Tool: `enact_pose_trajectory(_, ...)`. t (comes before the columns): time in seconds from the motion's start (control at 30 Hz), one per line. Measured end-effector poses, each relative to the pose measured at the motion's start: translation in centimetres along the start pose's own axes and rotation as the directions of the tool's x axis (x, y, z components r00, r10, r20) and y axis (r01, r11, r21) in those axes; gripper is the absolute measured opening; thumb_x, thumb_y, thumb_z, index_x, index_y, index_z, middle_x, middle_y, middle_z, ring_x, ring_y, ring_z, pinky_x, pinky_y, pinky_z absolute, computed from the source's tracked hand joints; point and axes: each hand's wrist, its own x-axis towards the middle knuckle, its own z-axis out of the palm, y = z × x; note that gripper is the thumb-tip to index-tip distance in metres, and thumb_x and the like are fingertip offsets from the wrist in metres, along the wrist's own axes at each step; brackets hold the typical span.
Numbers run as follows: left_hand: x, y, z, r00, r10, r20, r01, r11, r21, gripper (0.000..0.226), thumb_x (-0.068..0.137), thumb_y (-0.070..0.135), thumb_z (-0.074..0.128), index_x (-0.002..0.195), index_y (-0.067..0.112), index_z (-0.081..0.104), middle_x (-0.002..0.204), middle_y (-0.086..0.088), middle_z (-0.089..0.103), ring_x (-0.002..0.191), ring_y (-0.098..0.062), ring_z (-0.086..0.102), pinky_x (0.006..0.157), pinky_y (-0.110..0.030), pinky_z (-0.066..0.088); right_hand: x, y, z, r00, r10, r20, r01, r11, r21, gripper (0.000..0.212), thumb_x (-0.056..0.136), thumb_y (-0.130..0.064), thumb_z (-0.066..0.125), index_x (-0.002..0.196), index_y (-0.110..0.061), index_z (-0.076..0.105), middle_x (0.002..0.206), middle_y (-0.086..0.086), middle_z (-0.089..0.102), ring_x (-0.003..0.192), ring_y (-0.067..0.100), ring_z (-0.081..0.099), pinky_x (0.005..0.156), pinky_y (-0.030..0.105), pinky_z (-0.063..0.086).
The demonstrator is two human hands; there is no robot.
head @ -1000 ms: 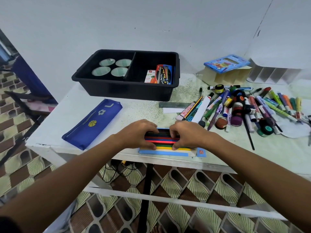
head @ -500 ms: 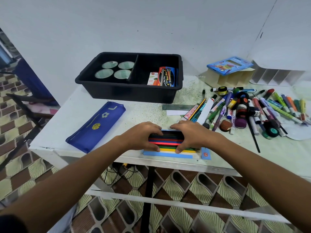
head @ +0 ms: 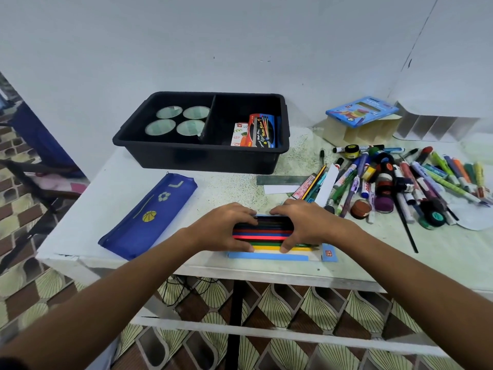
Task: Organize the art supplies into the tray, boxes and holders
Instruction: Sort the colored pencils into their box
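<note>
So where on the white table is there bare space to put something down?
Free: the strip between the blue fabric pencil pouch and the black plastic tray, and the near right corner of the white table. Crowded: the heap of markers and pens.

White table (head: 128, 198) against pale wall (head: 240, 44) | patterned tile floor (head: 280, 303) below | dark chair (head: 29, 169) at left

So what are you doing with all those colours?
A person is tidying art supplies. Both hands, the left hand and the right hand, are gathering a row of coloured pencils on their flat blue box at the table's front edge. A black tray behind already holds four round tins and some small boxes. A pile of markers still waits on the right.
</note>
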Motion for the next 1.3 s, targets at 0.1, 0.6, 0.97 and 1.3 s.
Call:
enact_pose_trajectory(0.1, 0.1, -0.2, 0.0, 1.000, 0.018, -0.009, -0.018, 1.000, -0.002, 0.070, 0.072, 0.060, 0.069, 0.125, 0.015, 0.064, 0.134, -0.005, 0.059, 0.122, -0.019, 0.052, 0.099, -0.030, 0.043, 0.1, 0.0, 0.0, 1.000, 0.001, 0.001, -0.001, 1.000, -0.008, 0.093, 0.066, -0.056, 0.079, 0.145, -0.027, 0.038, 0.129, -0.002, 0.051, 0.120, 0.020, 0.045, 0.098, 0.043, 0.041)
enact_pose_trajectory(0.6, 0.1, -0.9, 0.5, 0.997, 0.051, -0.055, -0.052, 0.999, -0.016, 0.069, 0.072, 0.060, 0.072, 0.125, 0.016, 0.064, 0.133, -0.002, 0.060, 0.120, -0.015, 0.052, 0.096, -0.029, 0.046, 0.7, -0.6, -0.8, 0.999, -0.020, 0.043, 0.024, 0.995, -0.095, 0.091, 0.065, -0.057, 0.079, 0.142, -0.027, 0.040, 0.123, -0.001, 0.052, 0.113, 0.020, 0.050, 0.090, 0.036, 0.043)
enact_pose_trajectory(0.97, -0.1, -1.3, 0.8, 0.995, 0.060, -0.077, -0.065, 0.996, -0.056, 0.072, 0.071, 0.067, 0.065, 0.123, 0.017, 0.065, 0.132, -0.001, 0.060, 0.120, -0.013, 0.052, 0.095, -0.024, 0.044, 0.4, -0.6, -0.9, 0.999, -0.038, 0.024, 0.040, 0.994, -0.103, 0.087, 0.069, -0.055, 0.077, 0.142, -0.025, 0.041, 0.123, 0.000, 0.051, 0.113, 0.020, 0.049, 0.091, 0.036, 0.044)
enact_pose_trajectory(1.3, -0.3, -1.2, 0.2, 0.990, 0.071, -0.120, -0.080, 0.994, -0.072, 0.065, 0.079, 0.065, 0.060, 0.124, 0.018, 0.065, 0.135, 0.000, 0.058, 0.124, -0.013, 0.049, 0.100, -0.035, 0.047, 0.2, -0.3, -0.2, 0.999, -0.053, -0.006, 0.052, 0.995, -0.079, 0.080, 0.073, -0.063, 0.069, 0.140, -0.027, 0.043, 0.124, 0.000, 0.048, 0.117, 0.020, 0.044, 0.093, 0.039, 0.038)
